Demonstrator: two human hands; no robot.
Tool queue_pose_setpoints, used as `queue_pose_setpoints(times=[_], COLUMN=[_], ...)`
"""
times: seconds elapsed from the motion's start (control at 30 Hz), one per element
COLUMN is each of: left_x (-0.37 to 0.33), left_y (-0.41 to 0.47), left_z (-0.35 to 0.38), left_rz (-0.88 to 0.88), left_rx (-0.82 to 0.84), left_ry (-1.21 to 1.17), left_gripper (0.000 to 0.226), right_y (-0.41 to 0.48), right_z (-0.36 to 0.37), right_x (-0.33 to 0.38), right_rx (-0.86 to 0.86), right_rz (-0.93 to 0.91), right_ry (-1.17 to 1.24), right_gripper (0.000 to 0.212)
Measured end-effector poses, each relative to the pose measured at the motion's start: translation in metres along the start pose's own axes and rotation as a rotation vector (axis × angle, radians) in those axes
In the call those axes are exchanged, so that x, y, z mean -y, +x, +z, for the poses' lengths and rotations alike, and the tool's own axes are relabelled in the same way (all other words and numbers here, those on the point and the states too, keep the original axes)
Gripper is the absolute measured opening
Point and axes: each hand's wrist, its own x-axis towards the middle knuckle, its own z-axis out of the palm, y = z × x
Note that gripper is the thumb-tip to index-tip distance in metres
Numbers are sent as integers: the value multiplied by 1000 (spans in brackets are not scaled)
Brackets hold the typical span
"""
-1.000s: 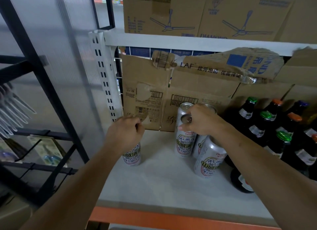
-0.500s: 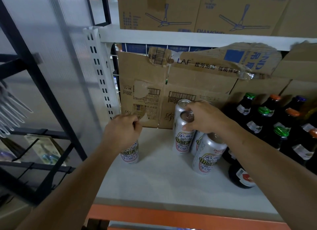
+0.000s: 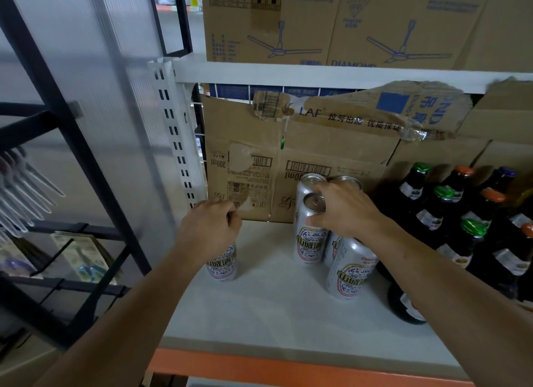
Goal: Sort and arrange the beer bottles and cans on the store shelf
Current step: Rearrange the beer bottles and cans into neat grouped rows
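Note:
Several silver beer cans stand on the white shelf (image 3: 274,314). My left hand (image 3: 209,230) grips the top of a lone can (image 3: 222,264) at the shelf's left. My right hand (image 3: 343,207) curls over the top of a can (image 3: 310,239) in a cluster, with another can (image 3: 350,274) in front of it and two more behind. Dark beer bottles (image 3: 438,210) with green, orange and blue caps stand in rows on the right. One bottle (image 3: 403,306) sits partly hidden under my right forearm.
Torn cardboard boxes (image 3: 253,161) line the back of the shelf. Fan boxes (image 3: 331,23) sit on the upper shelf. A white slotted upright (image 3: 176,132) marks the left end. A black rack (image 3: 72,144) stands further left. The shelf's front edge is orange (image 3: 274,369).
My right hand has lowered the can it held among the cluster and now rests lower on its top. My left hand stays on the lone can.

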Motion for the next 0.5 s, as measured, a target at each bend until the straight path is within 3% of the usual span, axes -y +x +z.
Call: queue_pose_setpoints(times=[0.13, 0.2, 0.37, 0.5], left_x=[0, -1, 3, 21], left_y=[2, 1, -7, -30], left_z=[-3, -8, -20, -8], left_rz=[7, -27, -328, -583], left_rx=[27, 60, -33, 70], left_ry=[-24, -146, -627, -937], left_gripper=[27, 18, 30, 47], right_y=[-3, -5, -8, -7], right_z=[-1, -1, -1, 1], right_x=[0, 0, -4, -6], right_rx=[26, 31, 49, 51], right_rz=[36, 30, 18, 30], right_ry=[28, 44, 133, 172], right_gripper=[59, 61, 63, 56])
